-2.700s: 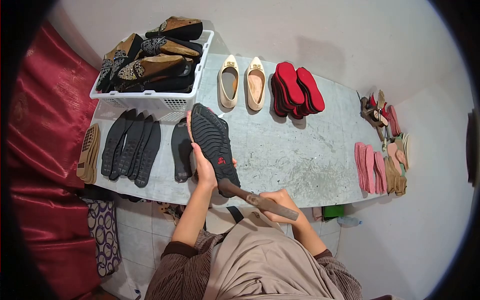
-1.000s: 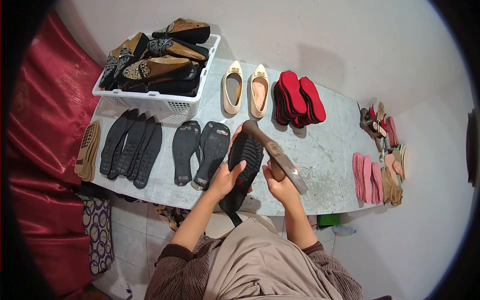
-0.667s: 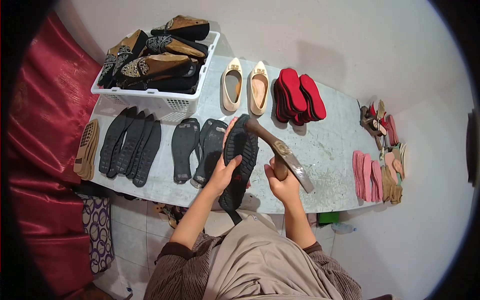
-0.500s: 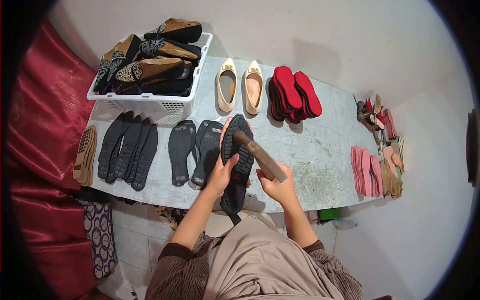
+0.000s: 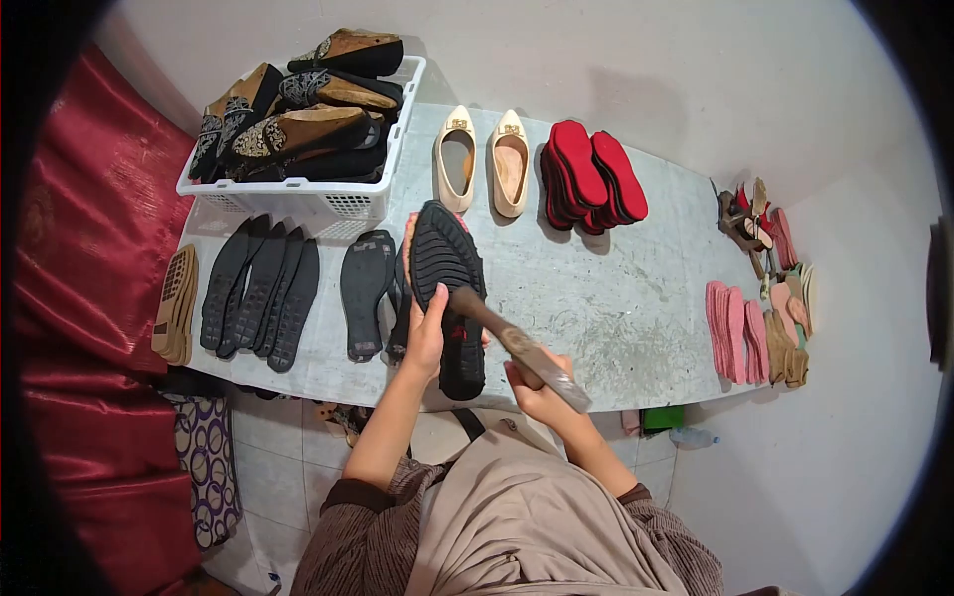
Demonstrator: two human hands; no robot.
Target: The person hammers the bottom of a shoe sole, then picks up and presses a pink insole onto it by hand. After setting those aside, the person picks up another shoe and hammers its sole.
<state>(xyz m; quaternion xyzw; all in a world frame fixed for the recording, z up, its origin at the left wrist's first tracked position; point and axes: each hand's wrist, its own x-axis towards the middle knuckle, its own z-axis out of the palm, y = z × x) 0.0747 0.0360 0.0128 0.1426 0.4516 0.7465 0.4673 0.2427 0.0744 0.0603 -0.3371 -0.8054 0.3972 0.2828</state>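
My left hand [image 5: 425, 340] is closed around the edge of a shoe [image 5: 443, 250], its black ridged sole turned up toward me and a pinkish edge showing at its left side. The thumb lies on the tread, while the other fingers are mostly hidden beneath. In my closed right hand [image 5: 545, 393] is a hammer [image 5: 519, 346], slanting up to the left, with its brown end over the middle of the sole. Loose black soles [image 5: 368, 293] lie on the table just left of the shoe, partly covered by it.
A white basket [image 5: 348, 206] full of patterned shoes on wooden lasts stands at the back left. Behind my hands are cream flats [image 5: 509, 164] and stacked red insoles [image 5: 576, 169]. Black soles [image 5: 260, 293] and tan soles [image 5: 175, 303] lie left, pink pieces [image 5: 735, 333] right.
The hammer's end has moved down the sole from near the toe to its middle. Both hands and the shoe have shifted slightly, the shoe moving a little left.
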